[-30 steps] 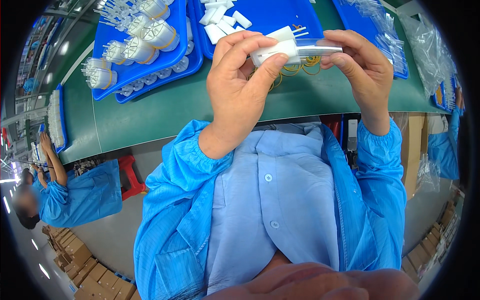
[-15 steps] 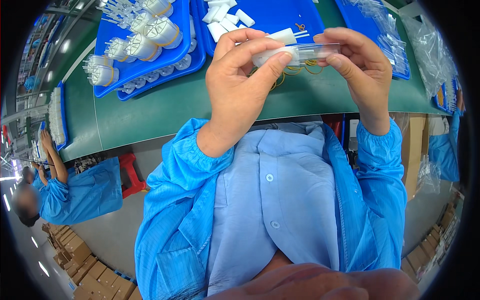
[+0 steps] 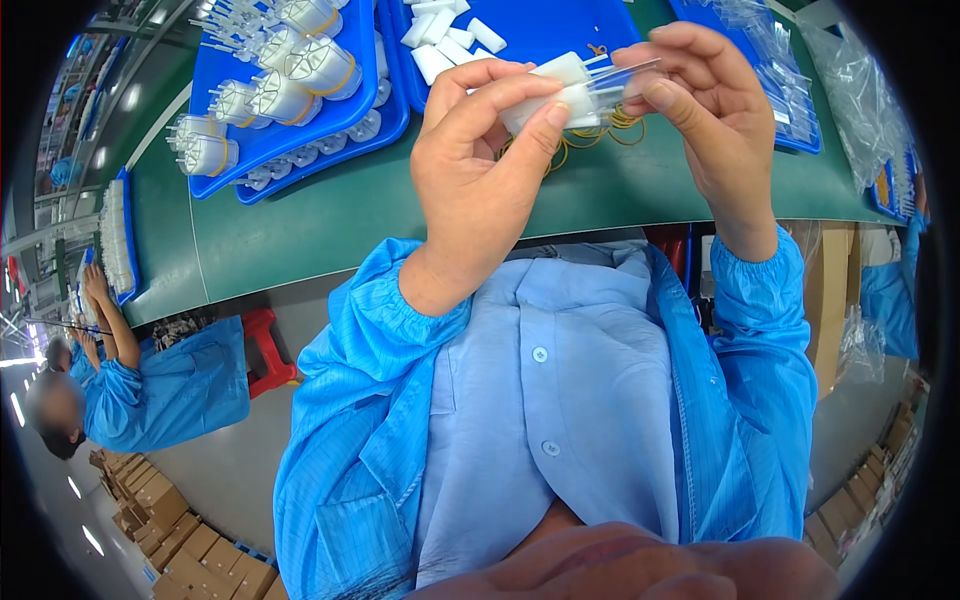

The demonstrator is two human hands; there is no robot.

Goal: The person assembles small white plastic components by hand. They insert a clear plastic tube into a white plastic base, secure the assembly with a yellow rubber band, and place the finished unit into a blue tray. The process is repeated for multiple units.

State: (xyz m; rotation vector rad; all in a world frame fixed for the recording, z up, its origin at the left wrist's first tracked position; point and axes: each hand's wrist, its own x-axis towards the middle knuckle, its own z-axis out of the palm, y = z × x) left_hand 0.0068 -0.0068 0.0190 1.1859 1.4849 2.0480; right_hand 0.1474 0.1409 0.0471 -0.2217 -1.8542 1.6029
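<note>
My left hand (image 3: 470, 165) is closed round white flat plastic pieces (image 3: 563, 70), gripped between thumb and fingers above the table. Thin white rods (image 3: 598, 60) stick out from their right end. A clear thin plastic piece (image 3: 622, 78) lies along that end, reaching toward my right hand (image 3: 715, 110). The thumb and a fingertip of that hand meet at the clear piece's lower edge, while its other fingers are raised and spread. Partly hidden behind the held pieces, several yellow rubber bands (image 3: 628, 134) lie on the green table (image 3: 300, 235).
At the left, a blue tray (image 3: 213, 180) bears banded bundles of white pieces with rods. Loose white pieces (image 3: 433, 62) lie in a middle blue tray (image 3: 600, 22). Clear plastic pieces (image 3: 785, 95) fill a right tray, beside plastic bags (image 3: 850, 110). A co-worker (image 3: 180, 390) works far left.
The right fingers have shifted left along the clear piece and spread more. Its right end now tilts upward, and the white pieces sit slightly farther left.
</note>
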